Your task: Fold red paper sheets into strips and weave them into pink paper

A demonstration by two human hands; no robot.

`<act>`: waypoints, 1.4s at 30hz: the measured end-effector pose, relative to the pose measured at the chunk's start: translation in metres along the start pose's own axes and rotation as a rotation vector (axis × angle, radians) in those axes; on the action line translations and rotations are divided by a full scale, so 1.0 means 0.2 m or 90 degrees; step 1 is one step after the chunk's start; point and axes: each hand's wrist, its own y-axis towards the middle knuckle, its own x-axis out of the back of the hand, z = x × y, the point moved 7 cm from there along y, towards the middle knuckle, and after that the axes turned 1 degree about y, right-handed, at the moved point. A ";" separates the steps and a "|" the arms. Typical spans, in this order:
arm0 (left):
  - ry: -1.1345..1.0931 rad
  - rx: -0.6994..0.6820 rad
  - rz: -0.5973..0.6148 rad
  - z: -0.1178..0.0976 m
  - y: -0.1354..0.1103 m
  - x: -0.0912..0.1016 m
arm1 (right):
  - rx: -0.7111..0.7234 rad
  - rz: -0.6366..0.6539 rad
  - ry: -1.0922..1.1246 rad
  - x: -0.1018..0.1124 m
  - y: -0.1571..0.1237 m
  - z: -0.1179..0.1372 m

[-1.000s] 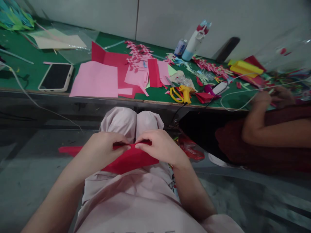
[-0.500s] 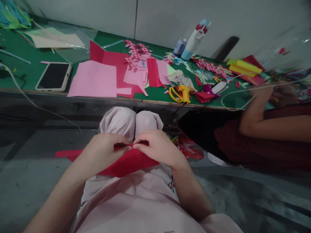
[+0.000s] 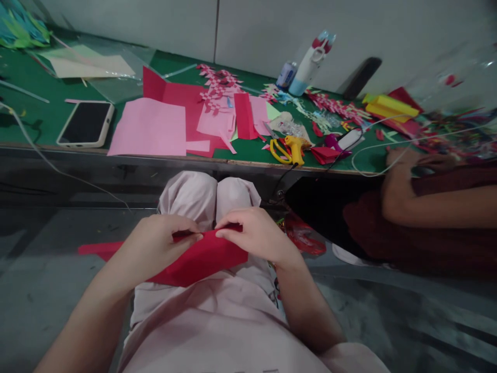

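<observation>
A phone (image 3: 86, 123) is lying on the desk (image 3: 50, 116). Just right of the phone, a pink sheet (image 3: 149, 128) is resting; behind the phone, a pale sheet (image 3: 89, 66) is lying; well to the phone's right, a can (image 3: 286, 76) is standing.

Craft workspace, green worktop (image 3: 23, 68), pink paper (image 3: 151, 127), scissors (image 3: 274, 151)

At seven o'clock, smooth matt red paper (image 3: 202, 261) lies over creased, matt cloth trousers (image 3: 188, 194). Near ten, the pink paper sheet (image 3: 149, 127) is matt, the smartphone screen (image 3: 86, 123) glossy. At two, scissors (image 3: 279, 154) have smooth plastic handles; at four, crinkled red plastic (image 3: 305, 238) shines.
</observation>
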 end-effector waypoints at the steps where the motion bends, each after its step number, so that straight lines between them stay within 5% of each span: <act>1: 0.006 0.008 0.000 0.01 0.00 0.00 | -0.008 -0.007 0.002 0.01 -0.01 -0.01; 32: -0.008 -0.016 -0.019 -0.03 0.03 -0.04 | -0.006 0.017 -0.011 -0.04 0.01 -0.02; 42: -0.010 -0.034 -0.045 -0.02 0.03 -0.06 | 0.029 -0.034 0.007 -0.05 0.02 0.01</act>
